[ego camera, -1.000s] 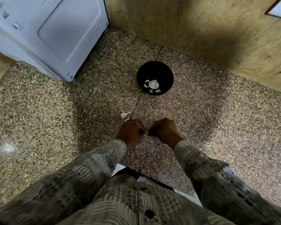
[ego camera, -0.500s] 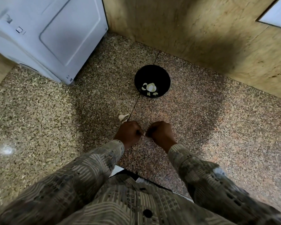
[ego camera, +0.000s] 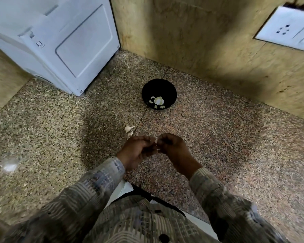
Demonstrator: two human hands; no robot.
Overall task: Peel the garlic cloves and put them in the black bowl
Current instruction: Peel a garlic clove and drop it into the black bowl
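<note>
Left hand (ego camera: 135, 151) and right hand (ego camera: 172, 148) both pinch one garlic clove (ego camera: 155, 142) between them. Black bowl (ego camera: 165, 86) lies directly beyond, right hand slightly nearer.

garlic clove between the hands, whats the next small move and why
Probably peel off the skin with the right hand while the left hand steadies the garlic clove. Both hands pinch the small pale clove between them, above the counter; it is not over the black bowl, which sits farther ahead holding pale pieces.
</note>
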